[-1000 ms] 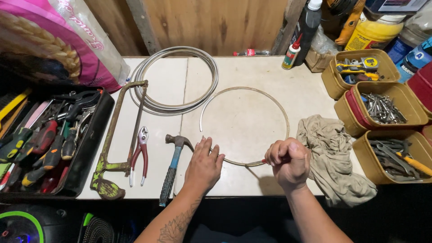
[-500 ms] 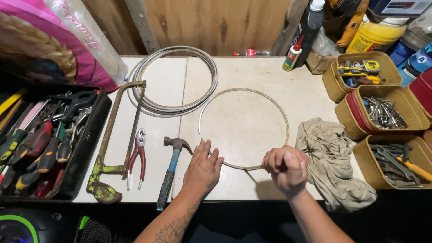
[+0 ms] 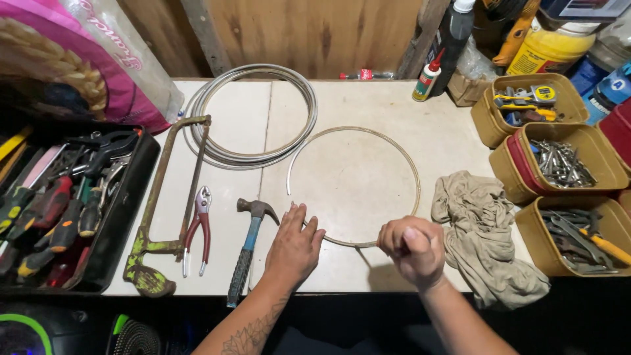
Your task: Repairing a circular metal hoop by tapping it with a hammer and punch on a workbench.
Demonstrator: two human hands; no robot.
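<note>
- Little had shifted since the earlier frame: both hands stayed on the metal ring (image 3: 407,164), lying flat on the table (image 3: 368,98)
- Left hand (image 3: 294,246) lay spread, pressing the ring's near edge; right hand (image 3: 413,248) had its grip pressed together around the rim
- Springy ring could have slipped and snapped back if the fist loosened
- Tan bins (image 3: 595,154) held bits and tools; black tray (image 3: 125,217) held screwdrivers

A thin metal hoop (image 3: 417,172) (its ring unclosed) lies flat on the workbench.
</note>
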